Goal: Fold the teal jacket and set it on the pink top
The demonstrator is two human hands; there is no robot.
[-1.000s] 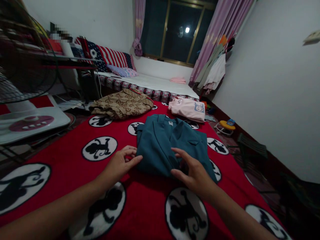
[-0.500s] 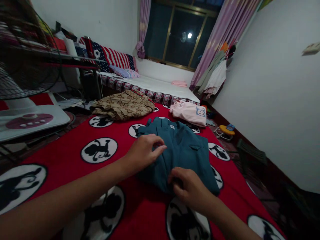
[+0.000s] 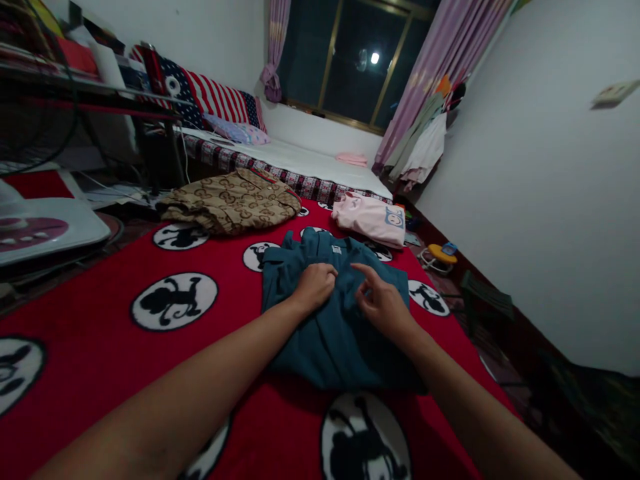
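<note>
The teal jacket (image 3: 345, 347) lies on the red blanket (image 3: 115, 380), where a lopsided tug could rumple its front, since the left hand (image 3: 316, 283) curls tightly at the lapel, its grip on cloth unclear, while the right hand (image 3: 381, 301) sits half-open, empty.

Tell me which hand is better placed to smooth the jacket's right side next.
Probably the right hand: it is over that side of the jacket, partly open. The left hand is left of it, curled.
</note>
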